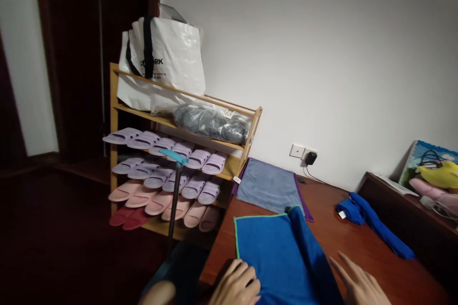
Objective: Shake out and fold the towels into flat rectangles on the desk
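One blue cloth (pixel 268 248) lay on the counter (pixel 327 224), its roll (pixel 312 252) running lengthwise away, nearer the spread, empty right grip (pixel 361 280); the left grip (pixel 236 283) curled at the opposite edge, hold unclear.

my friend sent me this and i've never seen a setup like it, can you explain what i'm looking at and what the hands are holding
There's no machine here: these are a person's bare hands. The single picture comes from a camera worn on the person's head, looking forward and down.

On the brown table a blue cloth with a green edge lies spread, its right side folded or rolled over. The left hand is on its left edge; whether it grips is unclear. The right hand is open beside the rolled side, seemingly holding nothing.

Farther back lies a grey cloth with purple showing at its sides; to the right, a rolled blue cloth. Beyond the table, at left, stands a rack of slippers.
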A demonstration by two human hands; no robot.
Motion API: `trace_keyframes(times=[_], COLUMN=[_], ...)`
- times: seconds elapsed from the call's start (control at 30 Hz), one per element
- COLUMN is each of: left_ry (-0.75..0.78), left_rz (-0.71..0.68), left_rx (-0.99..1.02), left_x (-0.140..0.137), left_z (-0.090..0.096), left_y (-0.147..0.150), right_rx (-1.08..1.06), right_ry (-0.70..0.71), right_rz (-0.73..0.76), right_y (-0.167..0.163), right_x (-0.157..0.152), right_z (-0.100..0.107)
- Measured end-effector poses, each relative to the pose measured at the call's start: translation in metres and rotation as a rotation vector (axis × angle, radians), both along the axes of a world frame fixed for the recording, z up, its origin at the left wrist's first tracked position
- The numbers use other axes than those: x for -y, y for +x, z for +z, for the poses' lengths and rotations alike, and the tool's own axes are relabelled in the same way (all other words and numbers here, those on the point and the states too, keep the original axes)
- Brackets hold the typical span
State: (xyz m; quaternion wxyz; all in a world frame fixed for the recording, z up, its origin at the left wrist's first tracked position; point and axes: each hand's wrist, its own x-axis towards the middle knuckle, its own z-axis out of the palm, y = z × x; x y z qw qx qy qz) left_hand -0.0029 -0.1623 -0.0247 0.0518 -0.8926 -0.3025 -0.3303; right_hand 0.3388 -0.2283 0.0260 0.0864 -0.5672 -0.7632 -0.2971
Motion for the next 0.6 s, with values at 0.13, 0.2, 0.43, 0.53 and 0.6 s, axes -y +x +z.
trace_keyframes(times=[0.13, 0.2, 0.43, 0.53, 0.6], left_ry=[-0.002, 0.039, -0.119, -0.213, -0.24], left_rz=[-0.054, -0.075, -0.065, -0.046, -0.033], left_rx=[-0.011, 0.011, -0.007, 0.001, 0.002], left_x=[0.007, 0.008, 0.004, -0.002, -0.009], left_z=[0.003, 0.0, 0.032, 0.052, 0.059], left_y=[0.007, 0.005, -0.037, -0.056, -0.064], right_rx=[-0.243, -0.299, -0.171, -0.209, -0.29], right_ry=[-0.176, -0.25, -0.094, -0.118, -0.216], right_rz=[0.226, 0.259, 0.023, -0.128, -0.265], right_y=[-0.086, -0.117, -0.084, -0.027, 0.017], right_x=[-0.006, -0.016, -0.029, -0.015, 0.0], right_z=[-0.005, -0.018, -0.05, -0.058, -0.064])
